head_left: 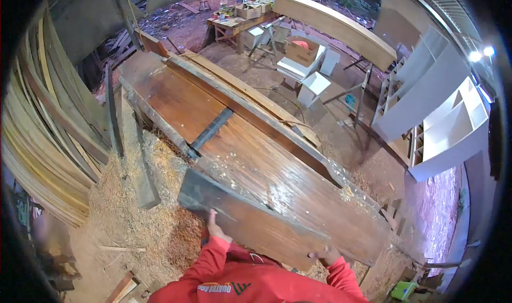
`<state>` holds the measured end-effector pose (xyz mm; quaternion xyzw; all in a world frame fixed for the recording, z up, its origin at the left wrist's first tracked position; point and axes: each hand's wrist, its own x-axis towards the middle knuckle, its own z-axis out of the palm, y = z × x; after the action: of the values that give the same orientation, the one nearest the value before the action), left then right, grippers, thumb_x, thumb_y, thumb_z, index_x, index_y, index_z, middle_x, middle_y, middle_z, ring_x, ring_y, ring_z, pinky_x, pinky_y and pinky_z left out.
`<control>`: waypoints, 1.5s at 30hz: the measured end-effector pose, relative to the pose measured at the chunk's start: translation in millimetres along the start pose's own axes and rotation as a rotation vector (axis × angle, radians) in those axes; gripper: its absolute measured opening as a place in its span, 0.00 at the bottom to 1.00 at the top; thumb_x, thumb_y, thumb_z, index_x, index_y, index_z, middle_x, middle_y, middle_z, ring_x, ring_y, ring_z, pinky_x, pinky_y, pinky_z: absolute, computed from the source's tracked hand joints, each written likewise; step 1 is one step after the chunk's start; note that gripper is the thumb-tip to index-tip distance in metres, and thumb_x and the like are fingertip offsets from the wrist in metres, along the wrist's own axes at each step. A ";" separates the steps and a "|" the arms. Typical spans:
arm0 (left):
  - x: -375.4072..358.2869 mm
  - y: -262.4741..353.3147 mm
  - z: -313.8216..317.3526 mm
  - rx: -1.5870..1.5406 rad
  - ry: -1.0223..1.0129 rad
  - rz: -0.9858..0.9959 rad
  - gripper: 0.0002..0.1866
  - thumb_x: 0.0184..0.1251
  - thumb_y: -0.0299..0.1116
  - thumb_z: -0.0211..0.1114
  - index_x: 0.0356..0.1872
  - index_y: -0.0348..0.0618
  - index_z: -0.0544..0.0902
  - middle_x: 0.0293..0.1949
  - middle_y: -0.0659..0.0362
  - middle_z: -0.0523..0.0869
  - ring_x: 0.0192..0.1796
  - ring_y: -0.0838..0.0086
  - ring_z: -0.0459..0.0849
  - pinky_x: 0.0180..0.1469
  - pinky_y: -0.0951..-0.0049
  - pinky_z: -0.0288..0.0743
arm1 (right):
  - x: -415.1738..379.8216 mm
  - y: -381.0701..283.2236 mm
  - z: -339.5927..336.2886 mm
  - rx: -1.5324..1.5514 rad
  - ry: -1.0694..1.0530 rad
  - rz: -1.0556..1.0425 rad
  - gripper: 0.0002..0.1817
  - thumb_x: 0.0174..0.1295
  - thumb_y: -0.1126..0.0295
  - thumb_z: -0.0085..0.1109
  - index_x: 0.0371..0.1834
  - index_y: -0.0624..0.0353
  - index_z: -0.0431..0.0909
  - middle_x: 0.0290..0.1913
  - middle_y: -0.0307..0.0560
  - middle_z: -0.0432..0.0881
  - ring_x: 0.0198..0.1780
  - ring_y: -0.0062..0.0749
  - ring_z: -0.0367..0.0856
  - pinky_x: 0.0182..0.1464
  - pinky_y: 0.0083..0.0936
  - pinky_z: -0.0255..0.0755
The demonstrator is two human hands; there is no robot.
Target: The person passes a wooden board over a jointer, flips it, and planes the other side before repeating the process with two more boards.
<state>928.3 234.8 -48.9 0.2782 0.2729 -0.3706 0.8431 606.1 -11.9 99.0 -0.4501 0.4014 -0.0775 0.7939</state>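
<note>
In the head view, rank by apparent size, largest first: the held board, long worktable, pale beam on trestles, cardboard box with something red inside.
1. Long worktable
2. Held board
3. Pale beam
4. Cardboard box

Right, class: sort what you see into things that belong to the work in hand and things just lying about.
In the work, most likely:
- left hand and right hand
- board, held by both
- bench, in front

Lying about, it seems:
- planks
- sawdust
- box
- white cabinets
</note>
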 end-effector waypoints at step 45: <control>242.3 -118.3 231.7 2.324 0.366 0.999 0.39 0.77 0.64 0.53 0.79 0.51 0.74 0.84 0.57 0.66 0.87 0.60 0.59 0.84 0.49 0.42 | 239.0 -40.8 -132.5 -1.607 -0.095 -0.773 0.37 0.64 0.48 0.67 0.78 0.42 0.76 0.82 0.47 0.71 0.80 0.45 0.69 0.77 0.50 0.58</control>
<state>1035.0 -102.9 -80.5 0.9672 -0.2323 0.0092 0.1025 681.3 -237.9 -41.1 -0.9772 0.1216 -0.0163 0.1731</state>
